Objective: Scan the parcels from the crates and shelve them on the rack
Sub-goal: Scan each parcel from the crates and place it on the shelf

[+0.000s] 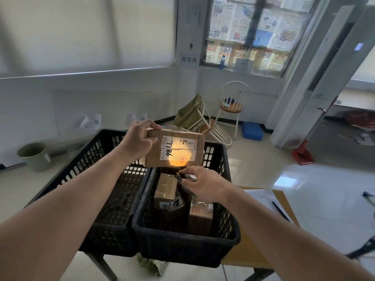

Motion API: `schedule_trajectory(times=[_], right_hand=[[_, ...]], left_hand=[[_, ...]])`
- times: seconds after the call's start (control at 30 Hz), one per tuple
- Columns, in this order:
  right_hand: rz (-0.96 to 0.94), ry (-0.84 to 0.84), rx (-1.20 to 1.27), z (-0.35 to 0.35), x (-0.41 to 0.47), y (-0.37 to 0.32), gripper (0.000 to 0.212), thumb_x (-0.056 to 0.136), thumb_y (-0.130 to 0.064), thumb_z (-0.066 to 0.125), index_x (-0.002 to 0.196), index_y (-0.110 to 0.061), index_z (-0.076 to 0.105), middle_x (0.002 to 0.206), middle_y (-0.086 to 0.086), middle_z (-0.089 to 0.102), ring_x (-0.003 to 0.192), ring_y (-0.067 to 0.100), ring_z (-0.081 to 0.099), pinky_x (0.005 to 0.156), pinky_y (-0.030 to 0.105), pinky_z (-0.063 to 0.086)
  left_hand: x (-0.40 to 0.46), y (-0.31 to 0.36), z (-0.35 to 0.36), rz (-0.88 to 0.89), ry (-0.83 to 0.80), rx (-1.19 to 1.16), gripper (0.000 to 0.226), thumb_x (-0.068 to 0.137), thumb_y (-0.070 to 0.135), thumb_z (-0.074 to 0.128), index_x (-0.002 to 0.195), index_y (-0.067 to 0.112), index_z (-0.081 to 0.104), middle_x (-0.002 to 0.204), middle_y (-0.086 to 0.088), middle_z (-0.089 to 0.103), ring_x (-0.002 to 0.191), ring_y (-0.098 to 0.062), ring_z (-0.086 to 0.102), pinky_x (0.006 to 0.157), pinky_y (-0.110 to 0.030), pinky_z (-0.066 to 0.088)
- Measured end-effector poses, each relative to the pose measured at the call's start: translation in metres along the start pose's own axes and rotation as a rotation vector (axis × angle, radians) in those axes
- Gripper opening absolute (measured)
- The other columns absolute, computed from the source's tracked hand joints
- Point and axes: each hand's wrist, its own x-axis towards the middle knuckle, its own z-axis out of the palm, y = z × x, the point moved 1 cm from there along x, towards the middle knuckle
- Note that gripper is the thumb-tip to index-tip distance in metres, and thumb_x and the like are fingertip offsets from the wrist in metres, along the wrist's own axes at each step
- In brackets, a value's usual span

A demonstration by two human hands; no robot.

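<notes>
My left hand (140,138) grips a brown cardboard parcel (192,142) by its left end and holds it up over the crates, label facing me. The white label carries handwritten digits, and an orange light spot glows on its lower edge. Just below, my right hand (205,183) holds a small black scanner (183,177) pointed up at the label. Two black plastic crates stand side by side in front of me. The right crate (182,248) contains several brown parcels (165,189). The left crate (105,179) looks empty where it shows.
The crates rest on a table (249,252) with papers and a pen (281,210) at its right. A green bin (34,157) stands by the left wall. Chairs (233,106), a blue crate (252,131) and a red dustpan (302,155) are on the floor behind.
</notes>
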Motion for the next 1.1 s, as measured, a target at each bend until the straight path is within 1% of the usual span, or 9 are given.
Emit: schedule_trajectory(times=[0.1, 0.2, 0.37, 0.47, 0.53, 0.7, 0.83, 0.93, 1.1], right_hand=[[-0.001, -0.008, -0.017, -0.0003, -0.0018, -0.0032, 0.043, 0.108, -0.039, 0.055, 0.151, -0.039, 0.054, 0.126, 0.004, 0.07, 0.114, 0.026, 0.072, 0.101, 0.048, 0.059], [-0.001, -0.009, -0.038, -0.0008, -0.0037, -0.0072, 0.042, 0.109, -0.038, 0.056, 0.151, -0.039, 0.054, 0.125, 0.003, 0.069, 0.113, 0.025, 0.072, 0.1, 0.047, 0.06], [-0.005, -0.01, -0.062, -0.001, -0.0061, -0.0108, 0.043, 0.109, -0.038, 0.055, 0.152, -0.038, 0.053, 0.127, 0.001, 0.067, 0.11, 0.022, 0.073, 0.099, 0.045, 0.06], [-0.01, -0.012, -0.075, -0.0006, -0.0083, -0.0109, 0.043, 0.109, -0.038, 0.055, 0.153, -0.038, 0.053, 0.127, 0.001, 0.067, 0.111, 0.021, 0.072, 0.099, 0.044, 0.06], [-0.009, -0.01, -0.069, -0.0001, -0.0091, -0.011, 0.043, 0.109, -0.038, 0.055, 0.152, -0.038, 0.053, 0.127, 0.001, 0.067, 0.113, 0.021, 0.071, 0.1, 0.043, 0.059], [0.003, -0.007, -0.062, 0.0009, -0.0074, -0.0103, 0.042, 0.109, -0.038, 0.055, 0.152, -0.038, 0.054, 0.125, 0.002, 0.069, 0.111, 0.022, 0.072, 0.099, 0.045, 0.06], [-0.002, -0.022, -0.059, 0.0041, -0.0076, -0.0088, 0.042, 0.109, -0.037, 0.056, 0.152, -0.036, 0.054, 0.123, 0.002, 0.069, 0.11, 0.023, 0.073, 0.1, 0.047, 0.06], [-0.003, -0.026, -0.063, 0.0054, -0.0072, -0.0073, 0.043, 0.109, -0.036, 0.056, 0.152, -0.035, 0.053, 0.124, 0.004, 0.069, 0.11, 0.026, 0.074, 0.1, 0.048, 0.06], [-0.003, -0.042, -0.063, 0.007, -0.0066, -0.0042, 0.043, 0.11, -0.036, 0.055, 0.153, -0.035, 0.053, 0.123, 0.003, 0.069, 0.113, 0.027, 0.073, 0.1, 0.048, 0.06]], left_hand=[[-0.0002, 0.0, -0.0007, -0.005, -0.006, 0.002, 0.025, 0.099, 0.009, 0.066, 0.112, 0.03, 0.066, 0.136, -0.01, 0.044, 0.119, -0.035, 0.052, 0.097, -0.047, 0.059], [-0.0011, 0.0001, -0.0014, 0.0, -0.008, 0.01, 0.025, 0.099, 0.009, 0.066, 0.112, 0.03, 0.066, 0.137, -0.01, 0.043, 0.119, -0.034, 0.051, 0.095, -0.042, 0.059], [-0.0012, -0.0003, -0.0015, 0.0, -0.017, 0.007, 0.025, 0.098, 0.008, 0.066, 0.112, 0.03, 0.066, 0.139, -0.011, 0.042, 0.119, -0.034, 0.052, 0.096, -0.044, 0.059], [-0.0018, -0.0008, -0.0009, 0.008, -0.01, 0.004, 0.026, 0.098, 0.008, 0.066, 0.111, 0.03, 0.066, 0.139, -0.011, 0.041, 0.118, -0.031, 0.052, 0.086, -0.031, 0.057], [-0.0019, -0.0014, -0.0008, 0.015, -0.01, 0.009, 0.026, 0.098, 0.008, 0.066, 0.11, 0.03, 0.066, 0.14, -0.011, 0.041, 0.118, -0.031, 0.051, 0.083, -0.027, 0.055], [-0.0029, -0.0022, -0.0011, 0.018, -0.015, 0.008, 0.028, 0.099, 0.007, 0.065, 0.105, 0.035, 0.064, 0.138, -0.01, 0.041, 0.117, -0.032, 0.052, 0.089, -0.033, 0.058], [-0.0031, -0.0039, -0.001, 0.011, -0.01, 0.012, 0.027, 0.099, 0.007, 0.065, 0.107, 0.032, 0.065, 0.138, -0.01, 0.041, 0.117, -0.031, 0.05, 0.08, -0.024, 0.053], [-0.0024, -0.0049, -0.0002, 0.011, -0.01, 0.021, 0.026, 0.099, 0.007, 0.065, 0.108, 0.031, 0.065, 0.138, -0.01, 0.041, 0.118, -0.031, 0.05, 0.085, -0.028, 0.054], [-0.0018, -0.0071, 0.0002, 0.007, -0.01, 0.024, 0.026, 0.099, 0.007, 0.064, 0.106, 0.032, 0.065, 0.137, -0.011, 0.043, 0.117, -0.033, 0.051, 0.086, -0.03, 0.054]])
